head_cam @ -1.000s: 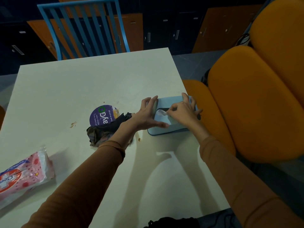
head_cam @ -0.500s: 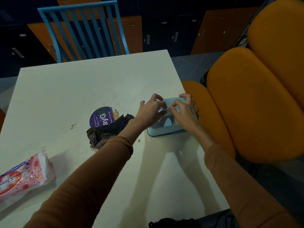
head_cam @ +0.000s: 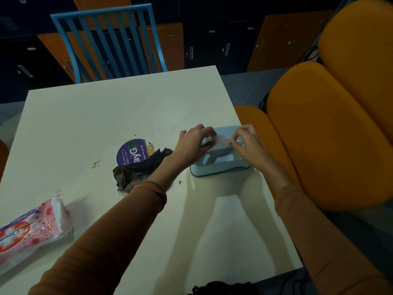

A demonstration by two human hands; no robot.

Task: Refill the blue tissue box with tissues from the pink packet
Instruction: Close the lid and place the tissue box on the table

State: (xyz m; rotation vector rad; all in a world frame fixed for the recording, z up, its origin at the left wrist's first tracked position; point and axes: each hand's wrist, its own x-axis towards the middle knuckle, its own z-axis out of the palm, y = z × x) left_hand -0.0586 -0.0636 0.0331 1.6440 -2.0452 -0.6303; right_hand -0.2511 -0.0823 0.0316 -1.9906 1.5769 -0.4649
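The blue tissue box (head_cam: 219, 167) stands near the table's right edge, with white tissue showing in its top opening. A white tissue sheet (head_cam: 220, 140) is stretched above the opening. My left hand (head_cam: 195, 143) pinches its left end and my right hand (head_cam: 247, 143) pinches its right end. The pink packet (head_cam: 32, 228) lies at the table's left front, far from both hands, its open end towards the middle.
A crumpled dark cloth (head_cam: 138, 170) lies beside a round purple sticker (head_cam: 133, 152) left of the box. The white table (head_cam: 106, 116) has small brown stains. An orange padded seat (head_cam: 331, 133) stands to the right, a blue slatted chair (head_cam: 110, 41) behind.
Both hands have lifted from the top of the box and drawn a tissue sheet up out of its opening, spreading it between them.
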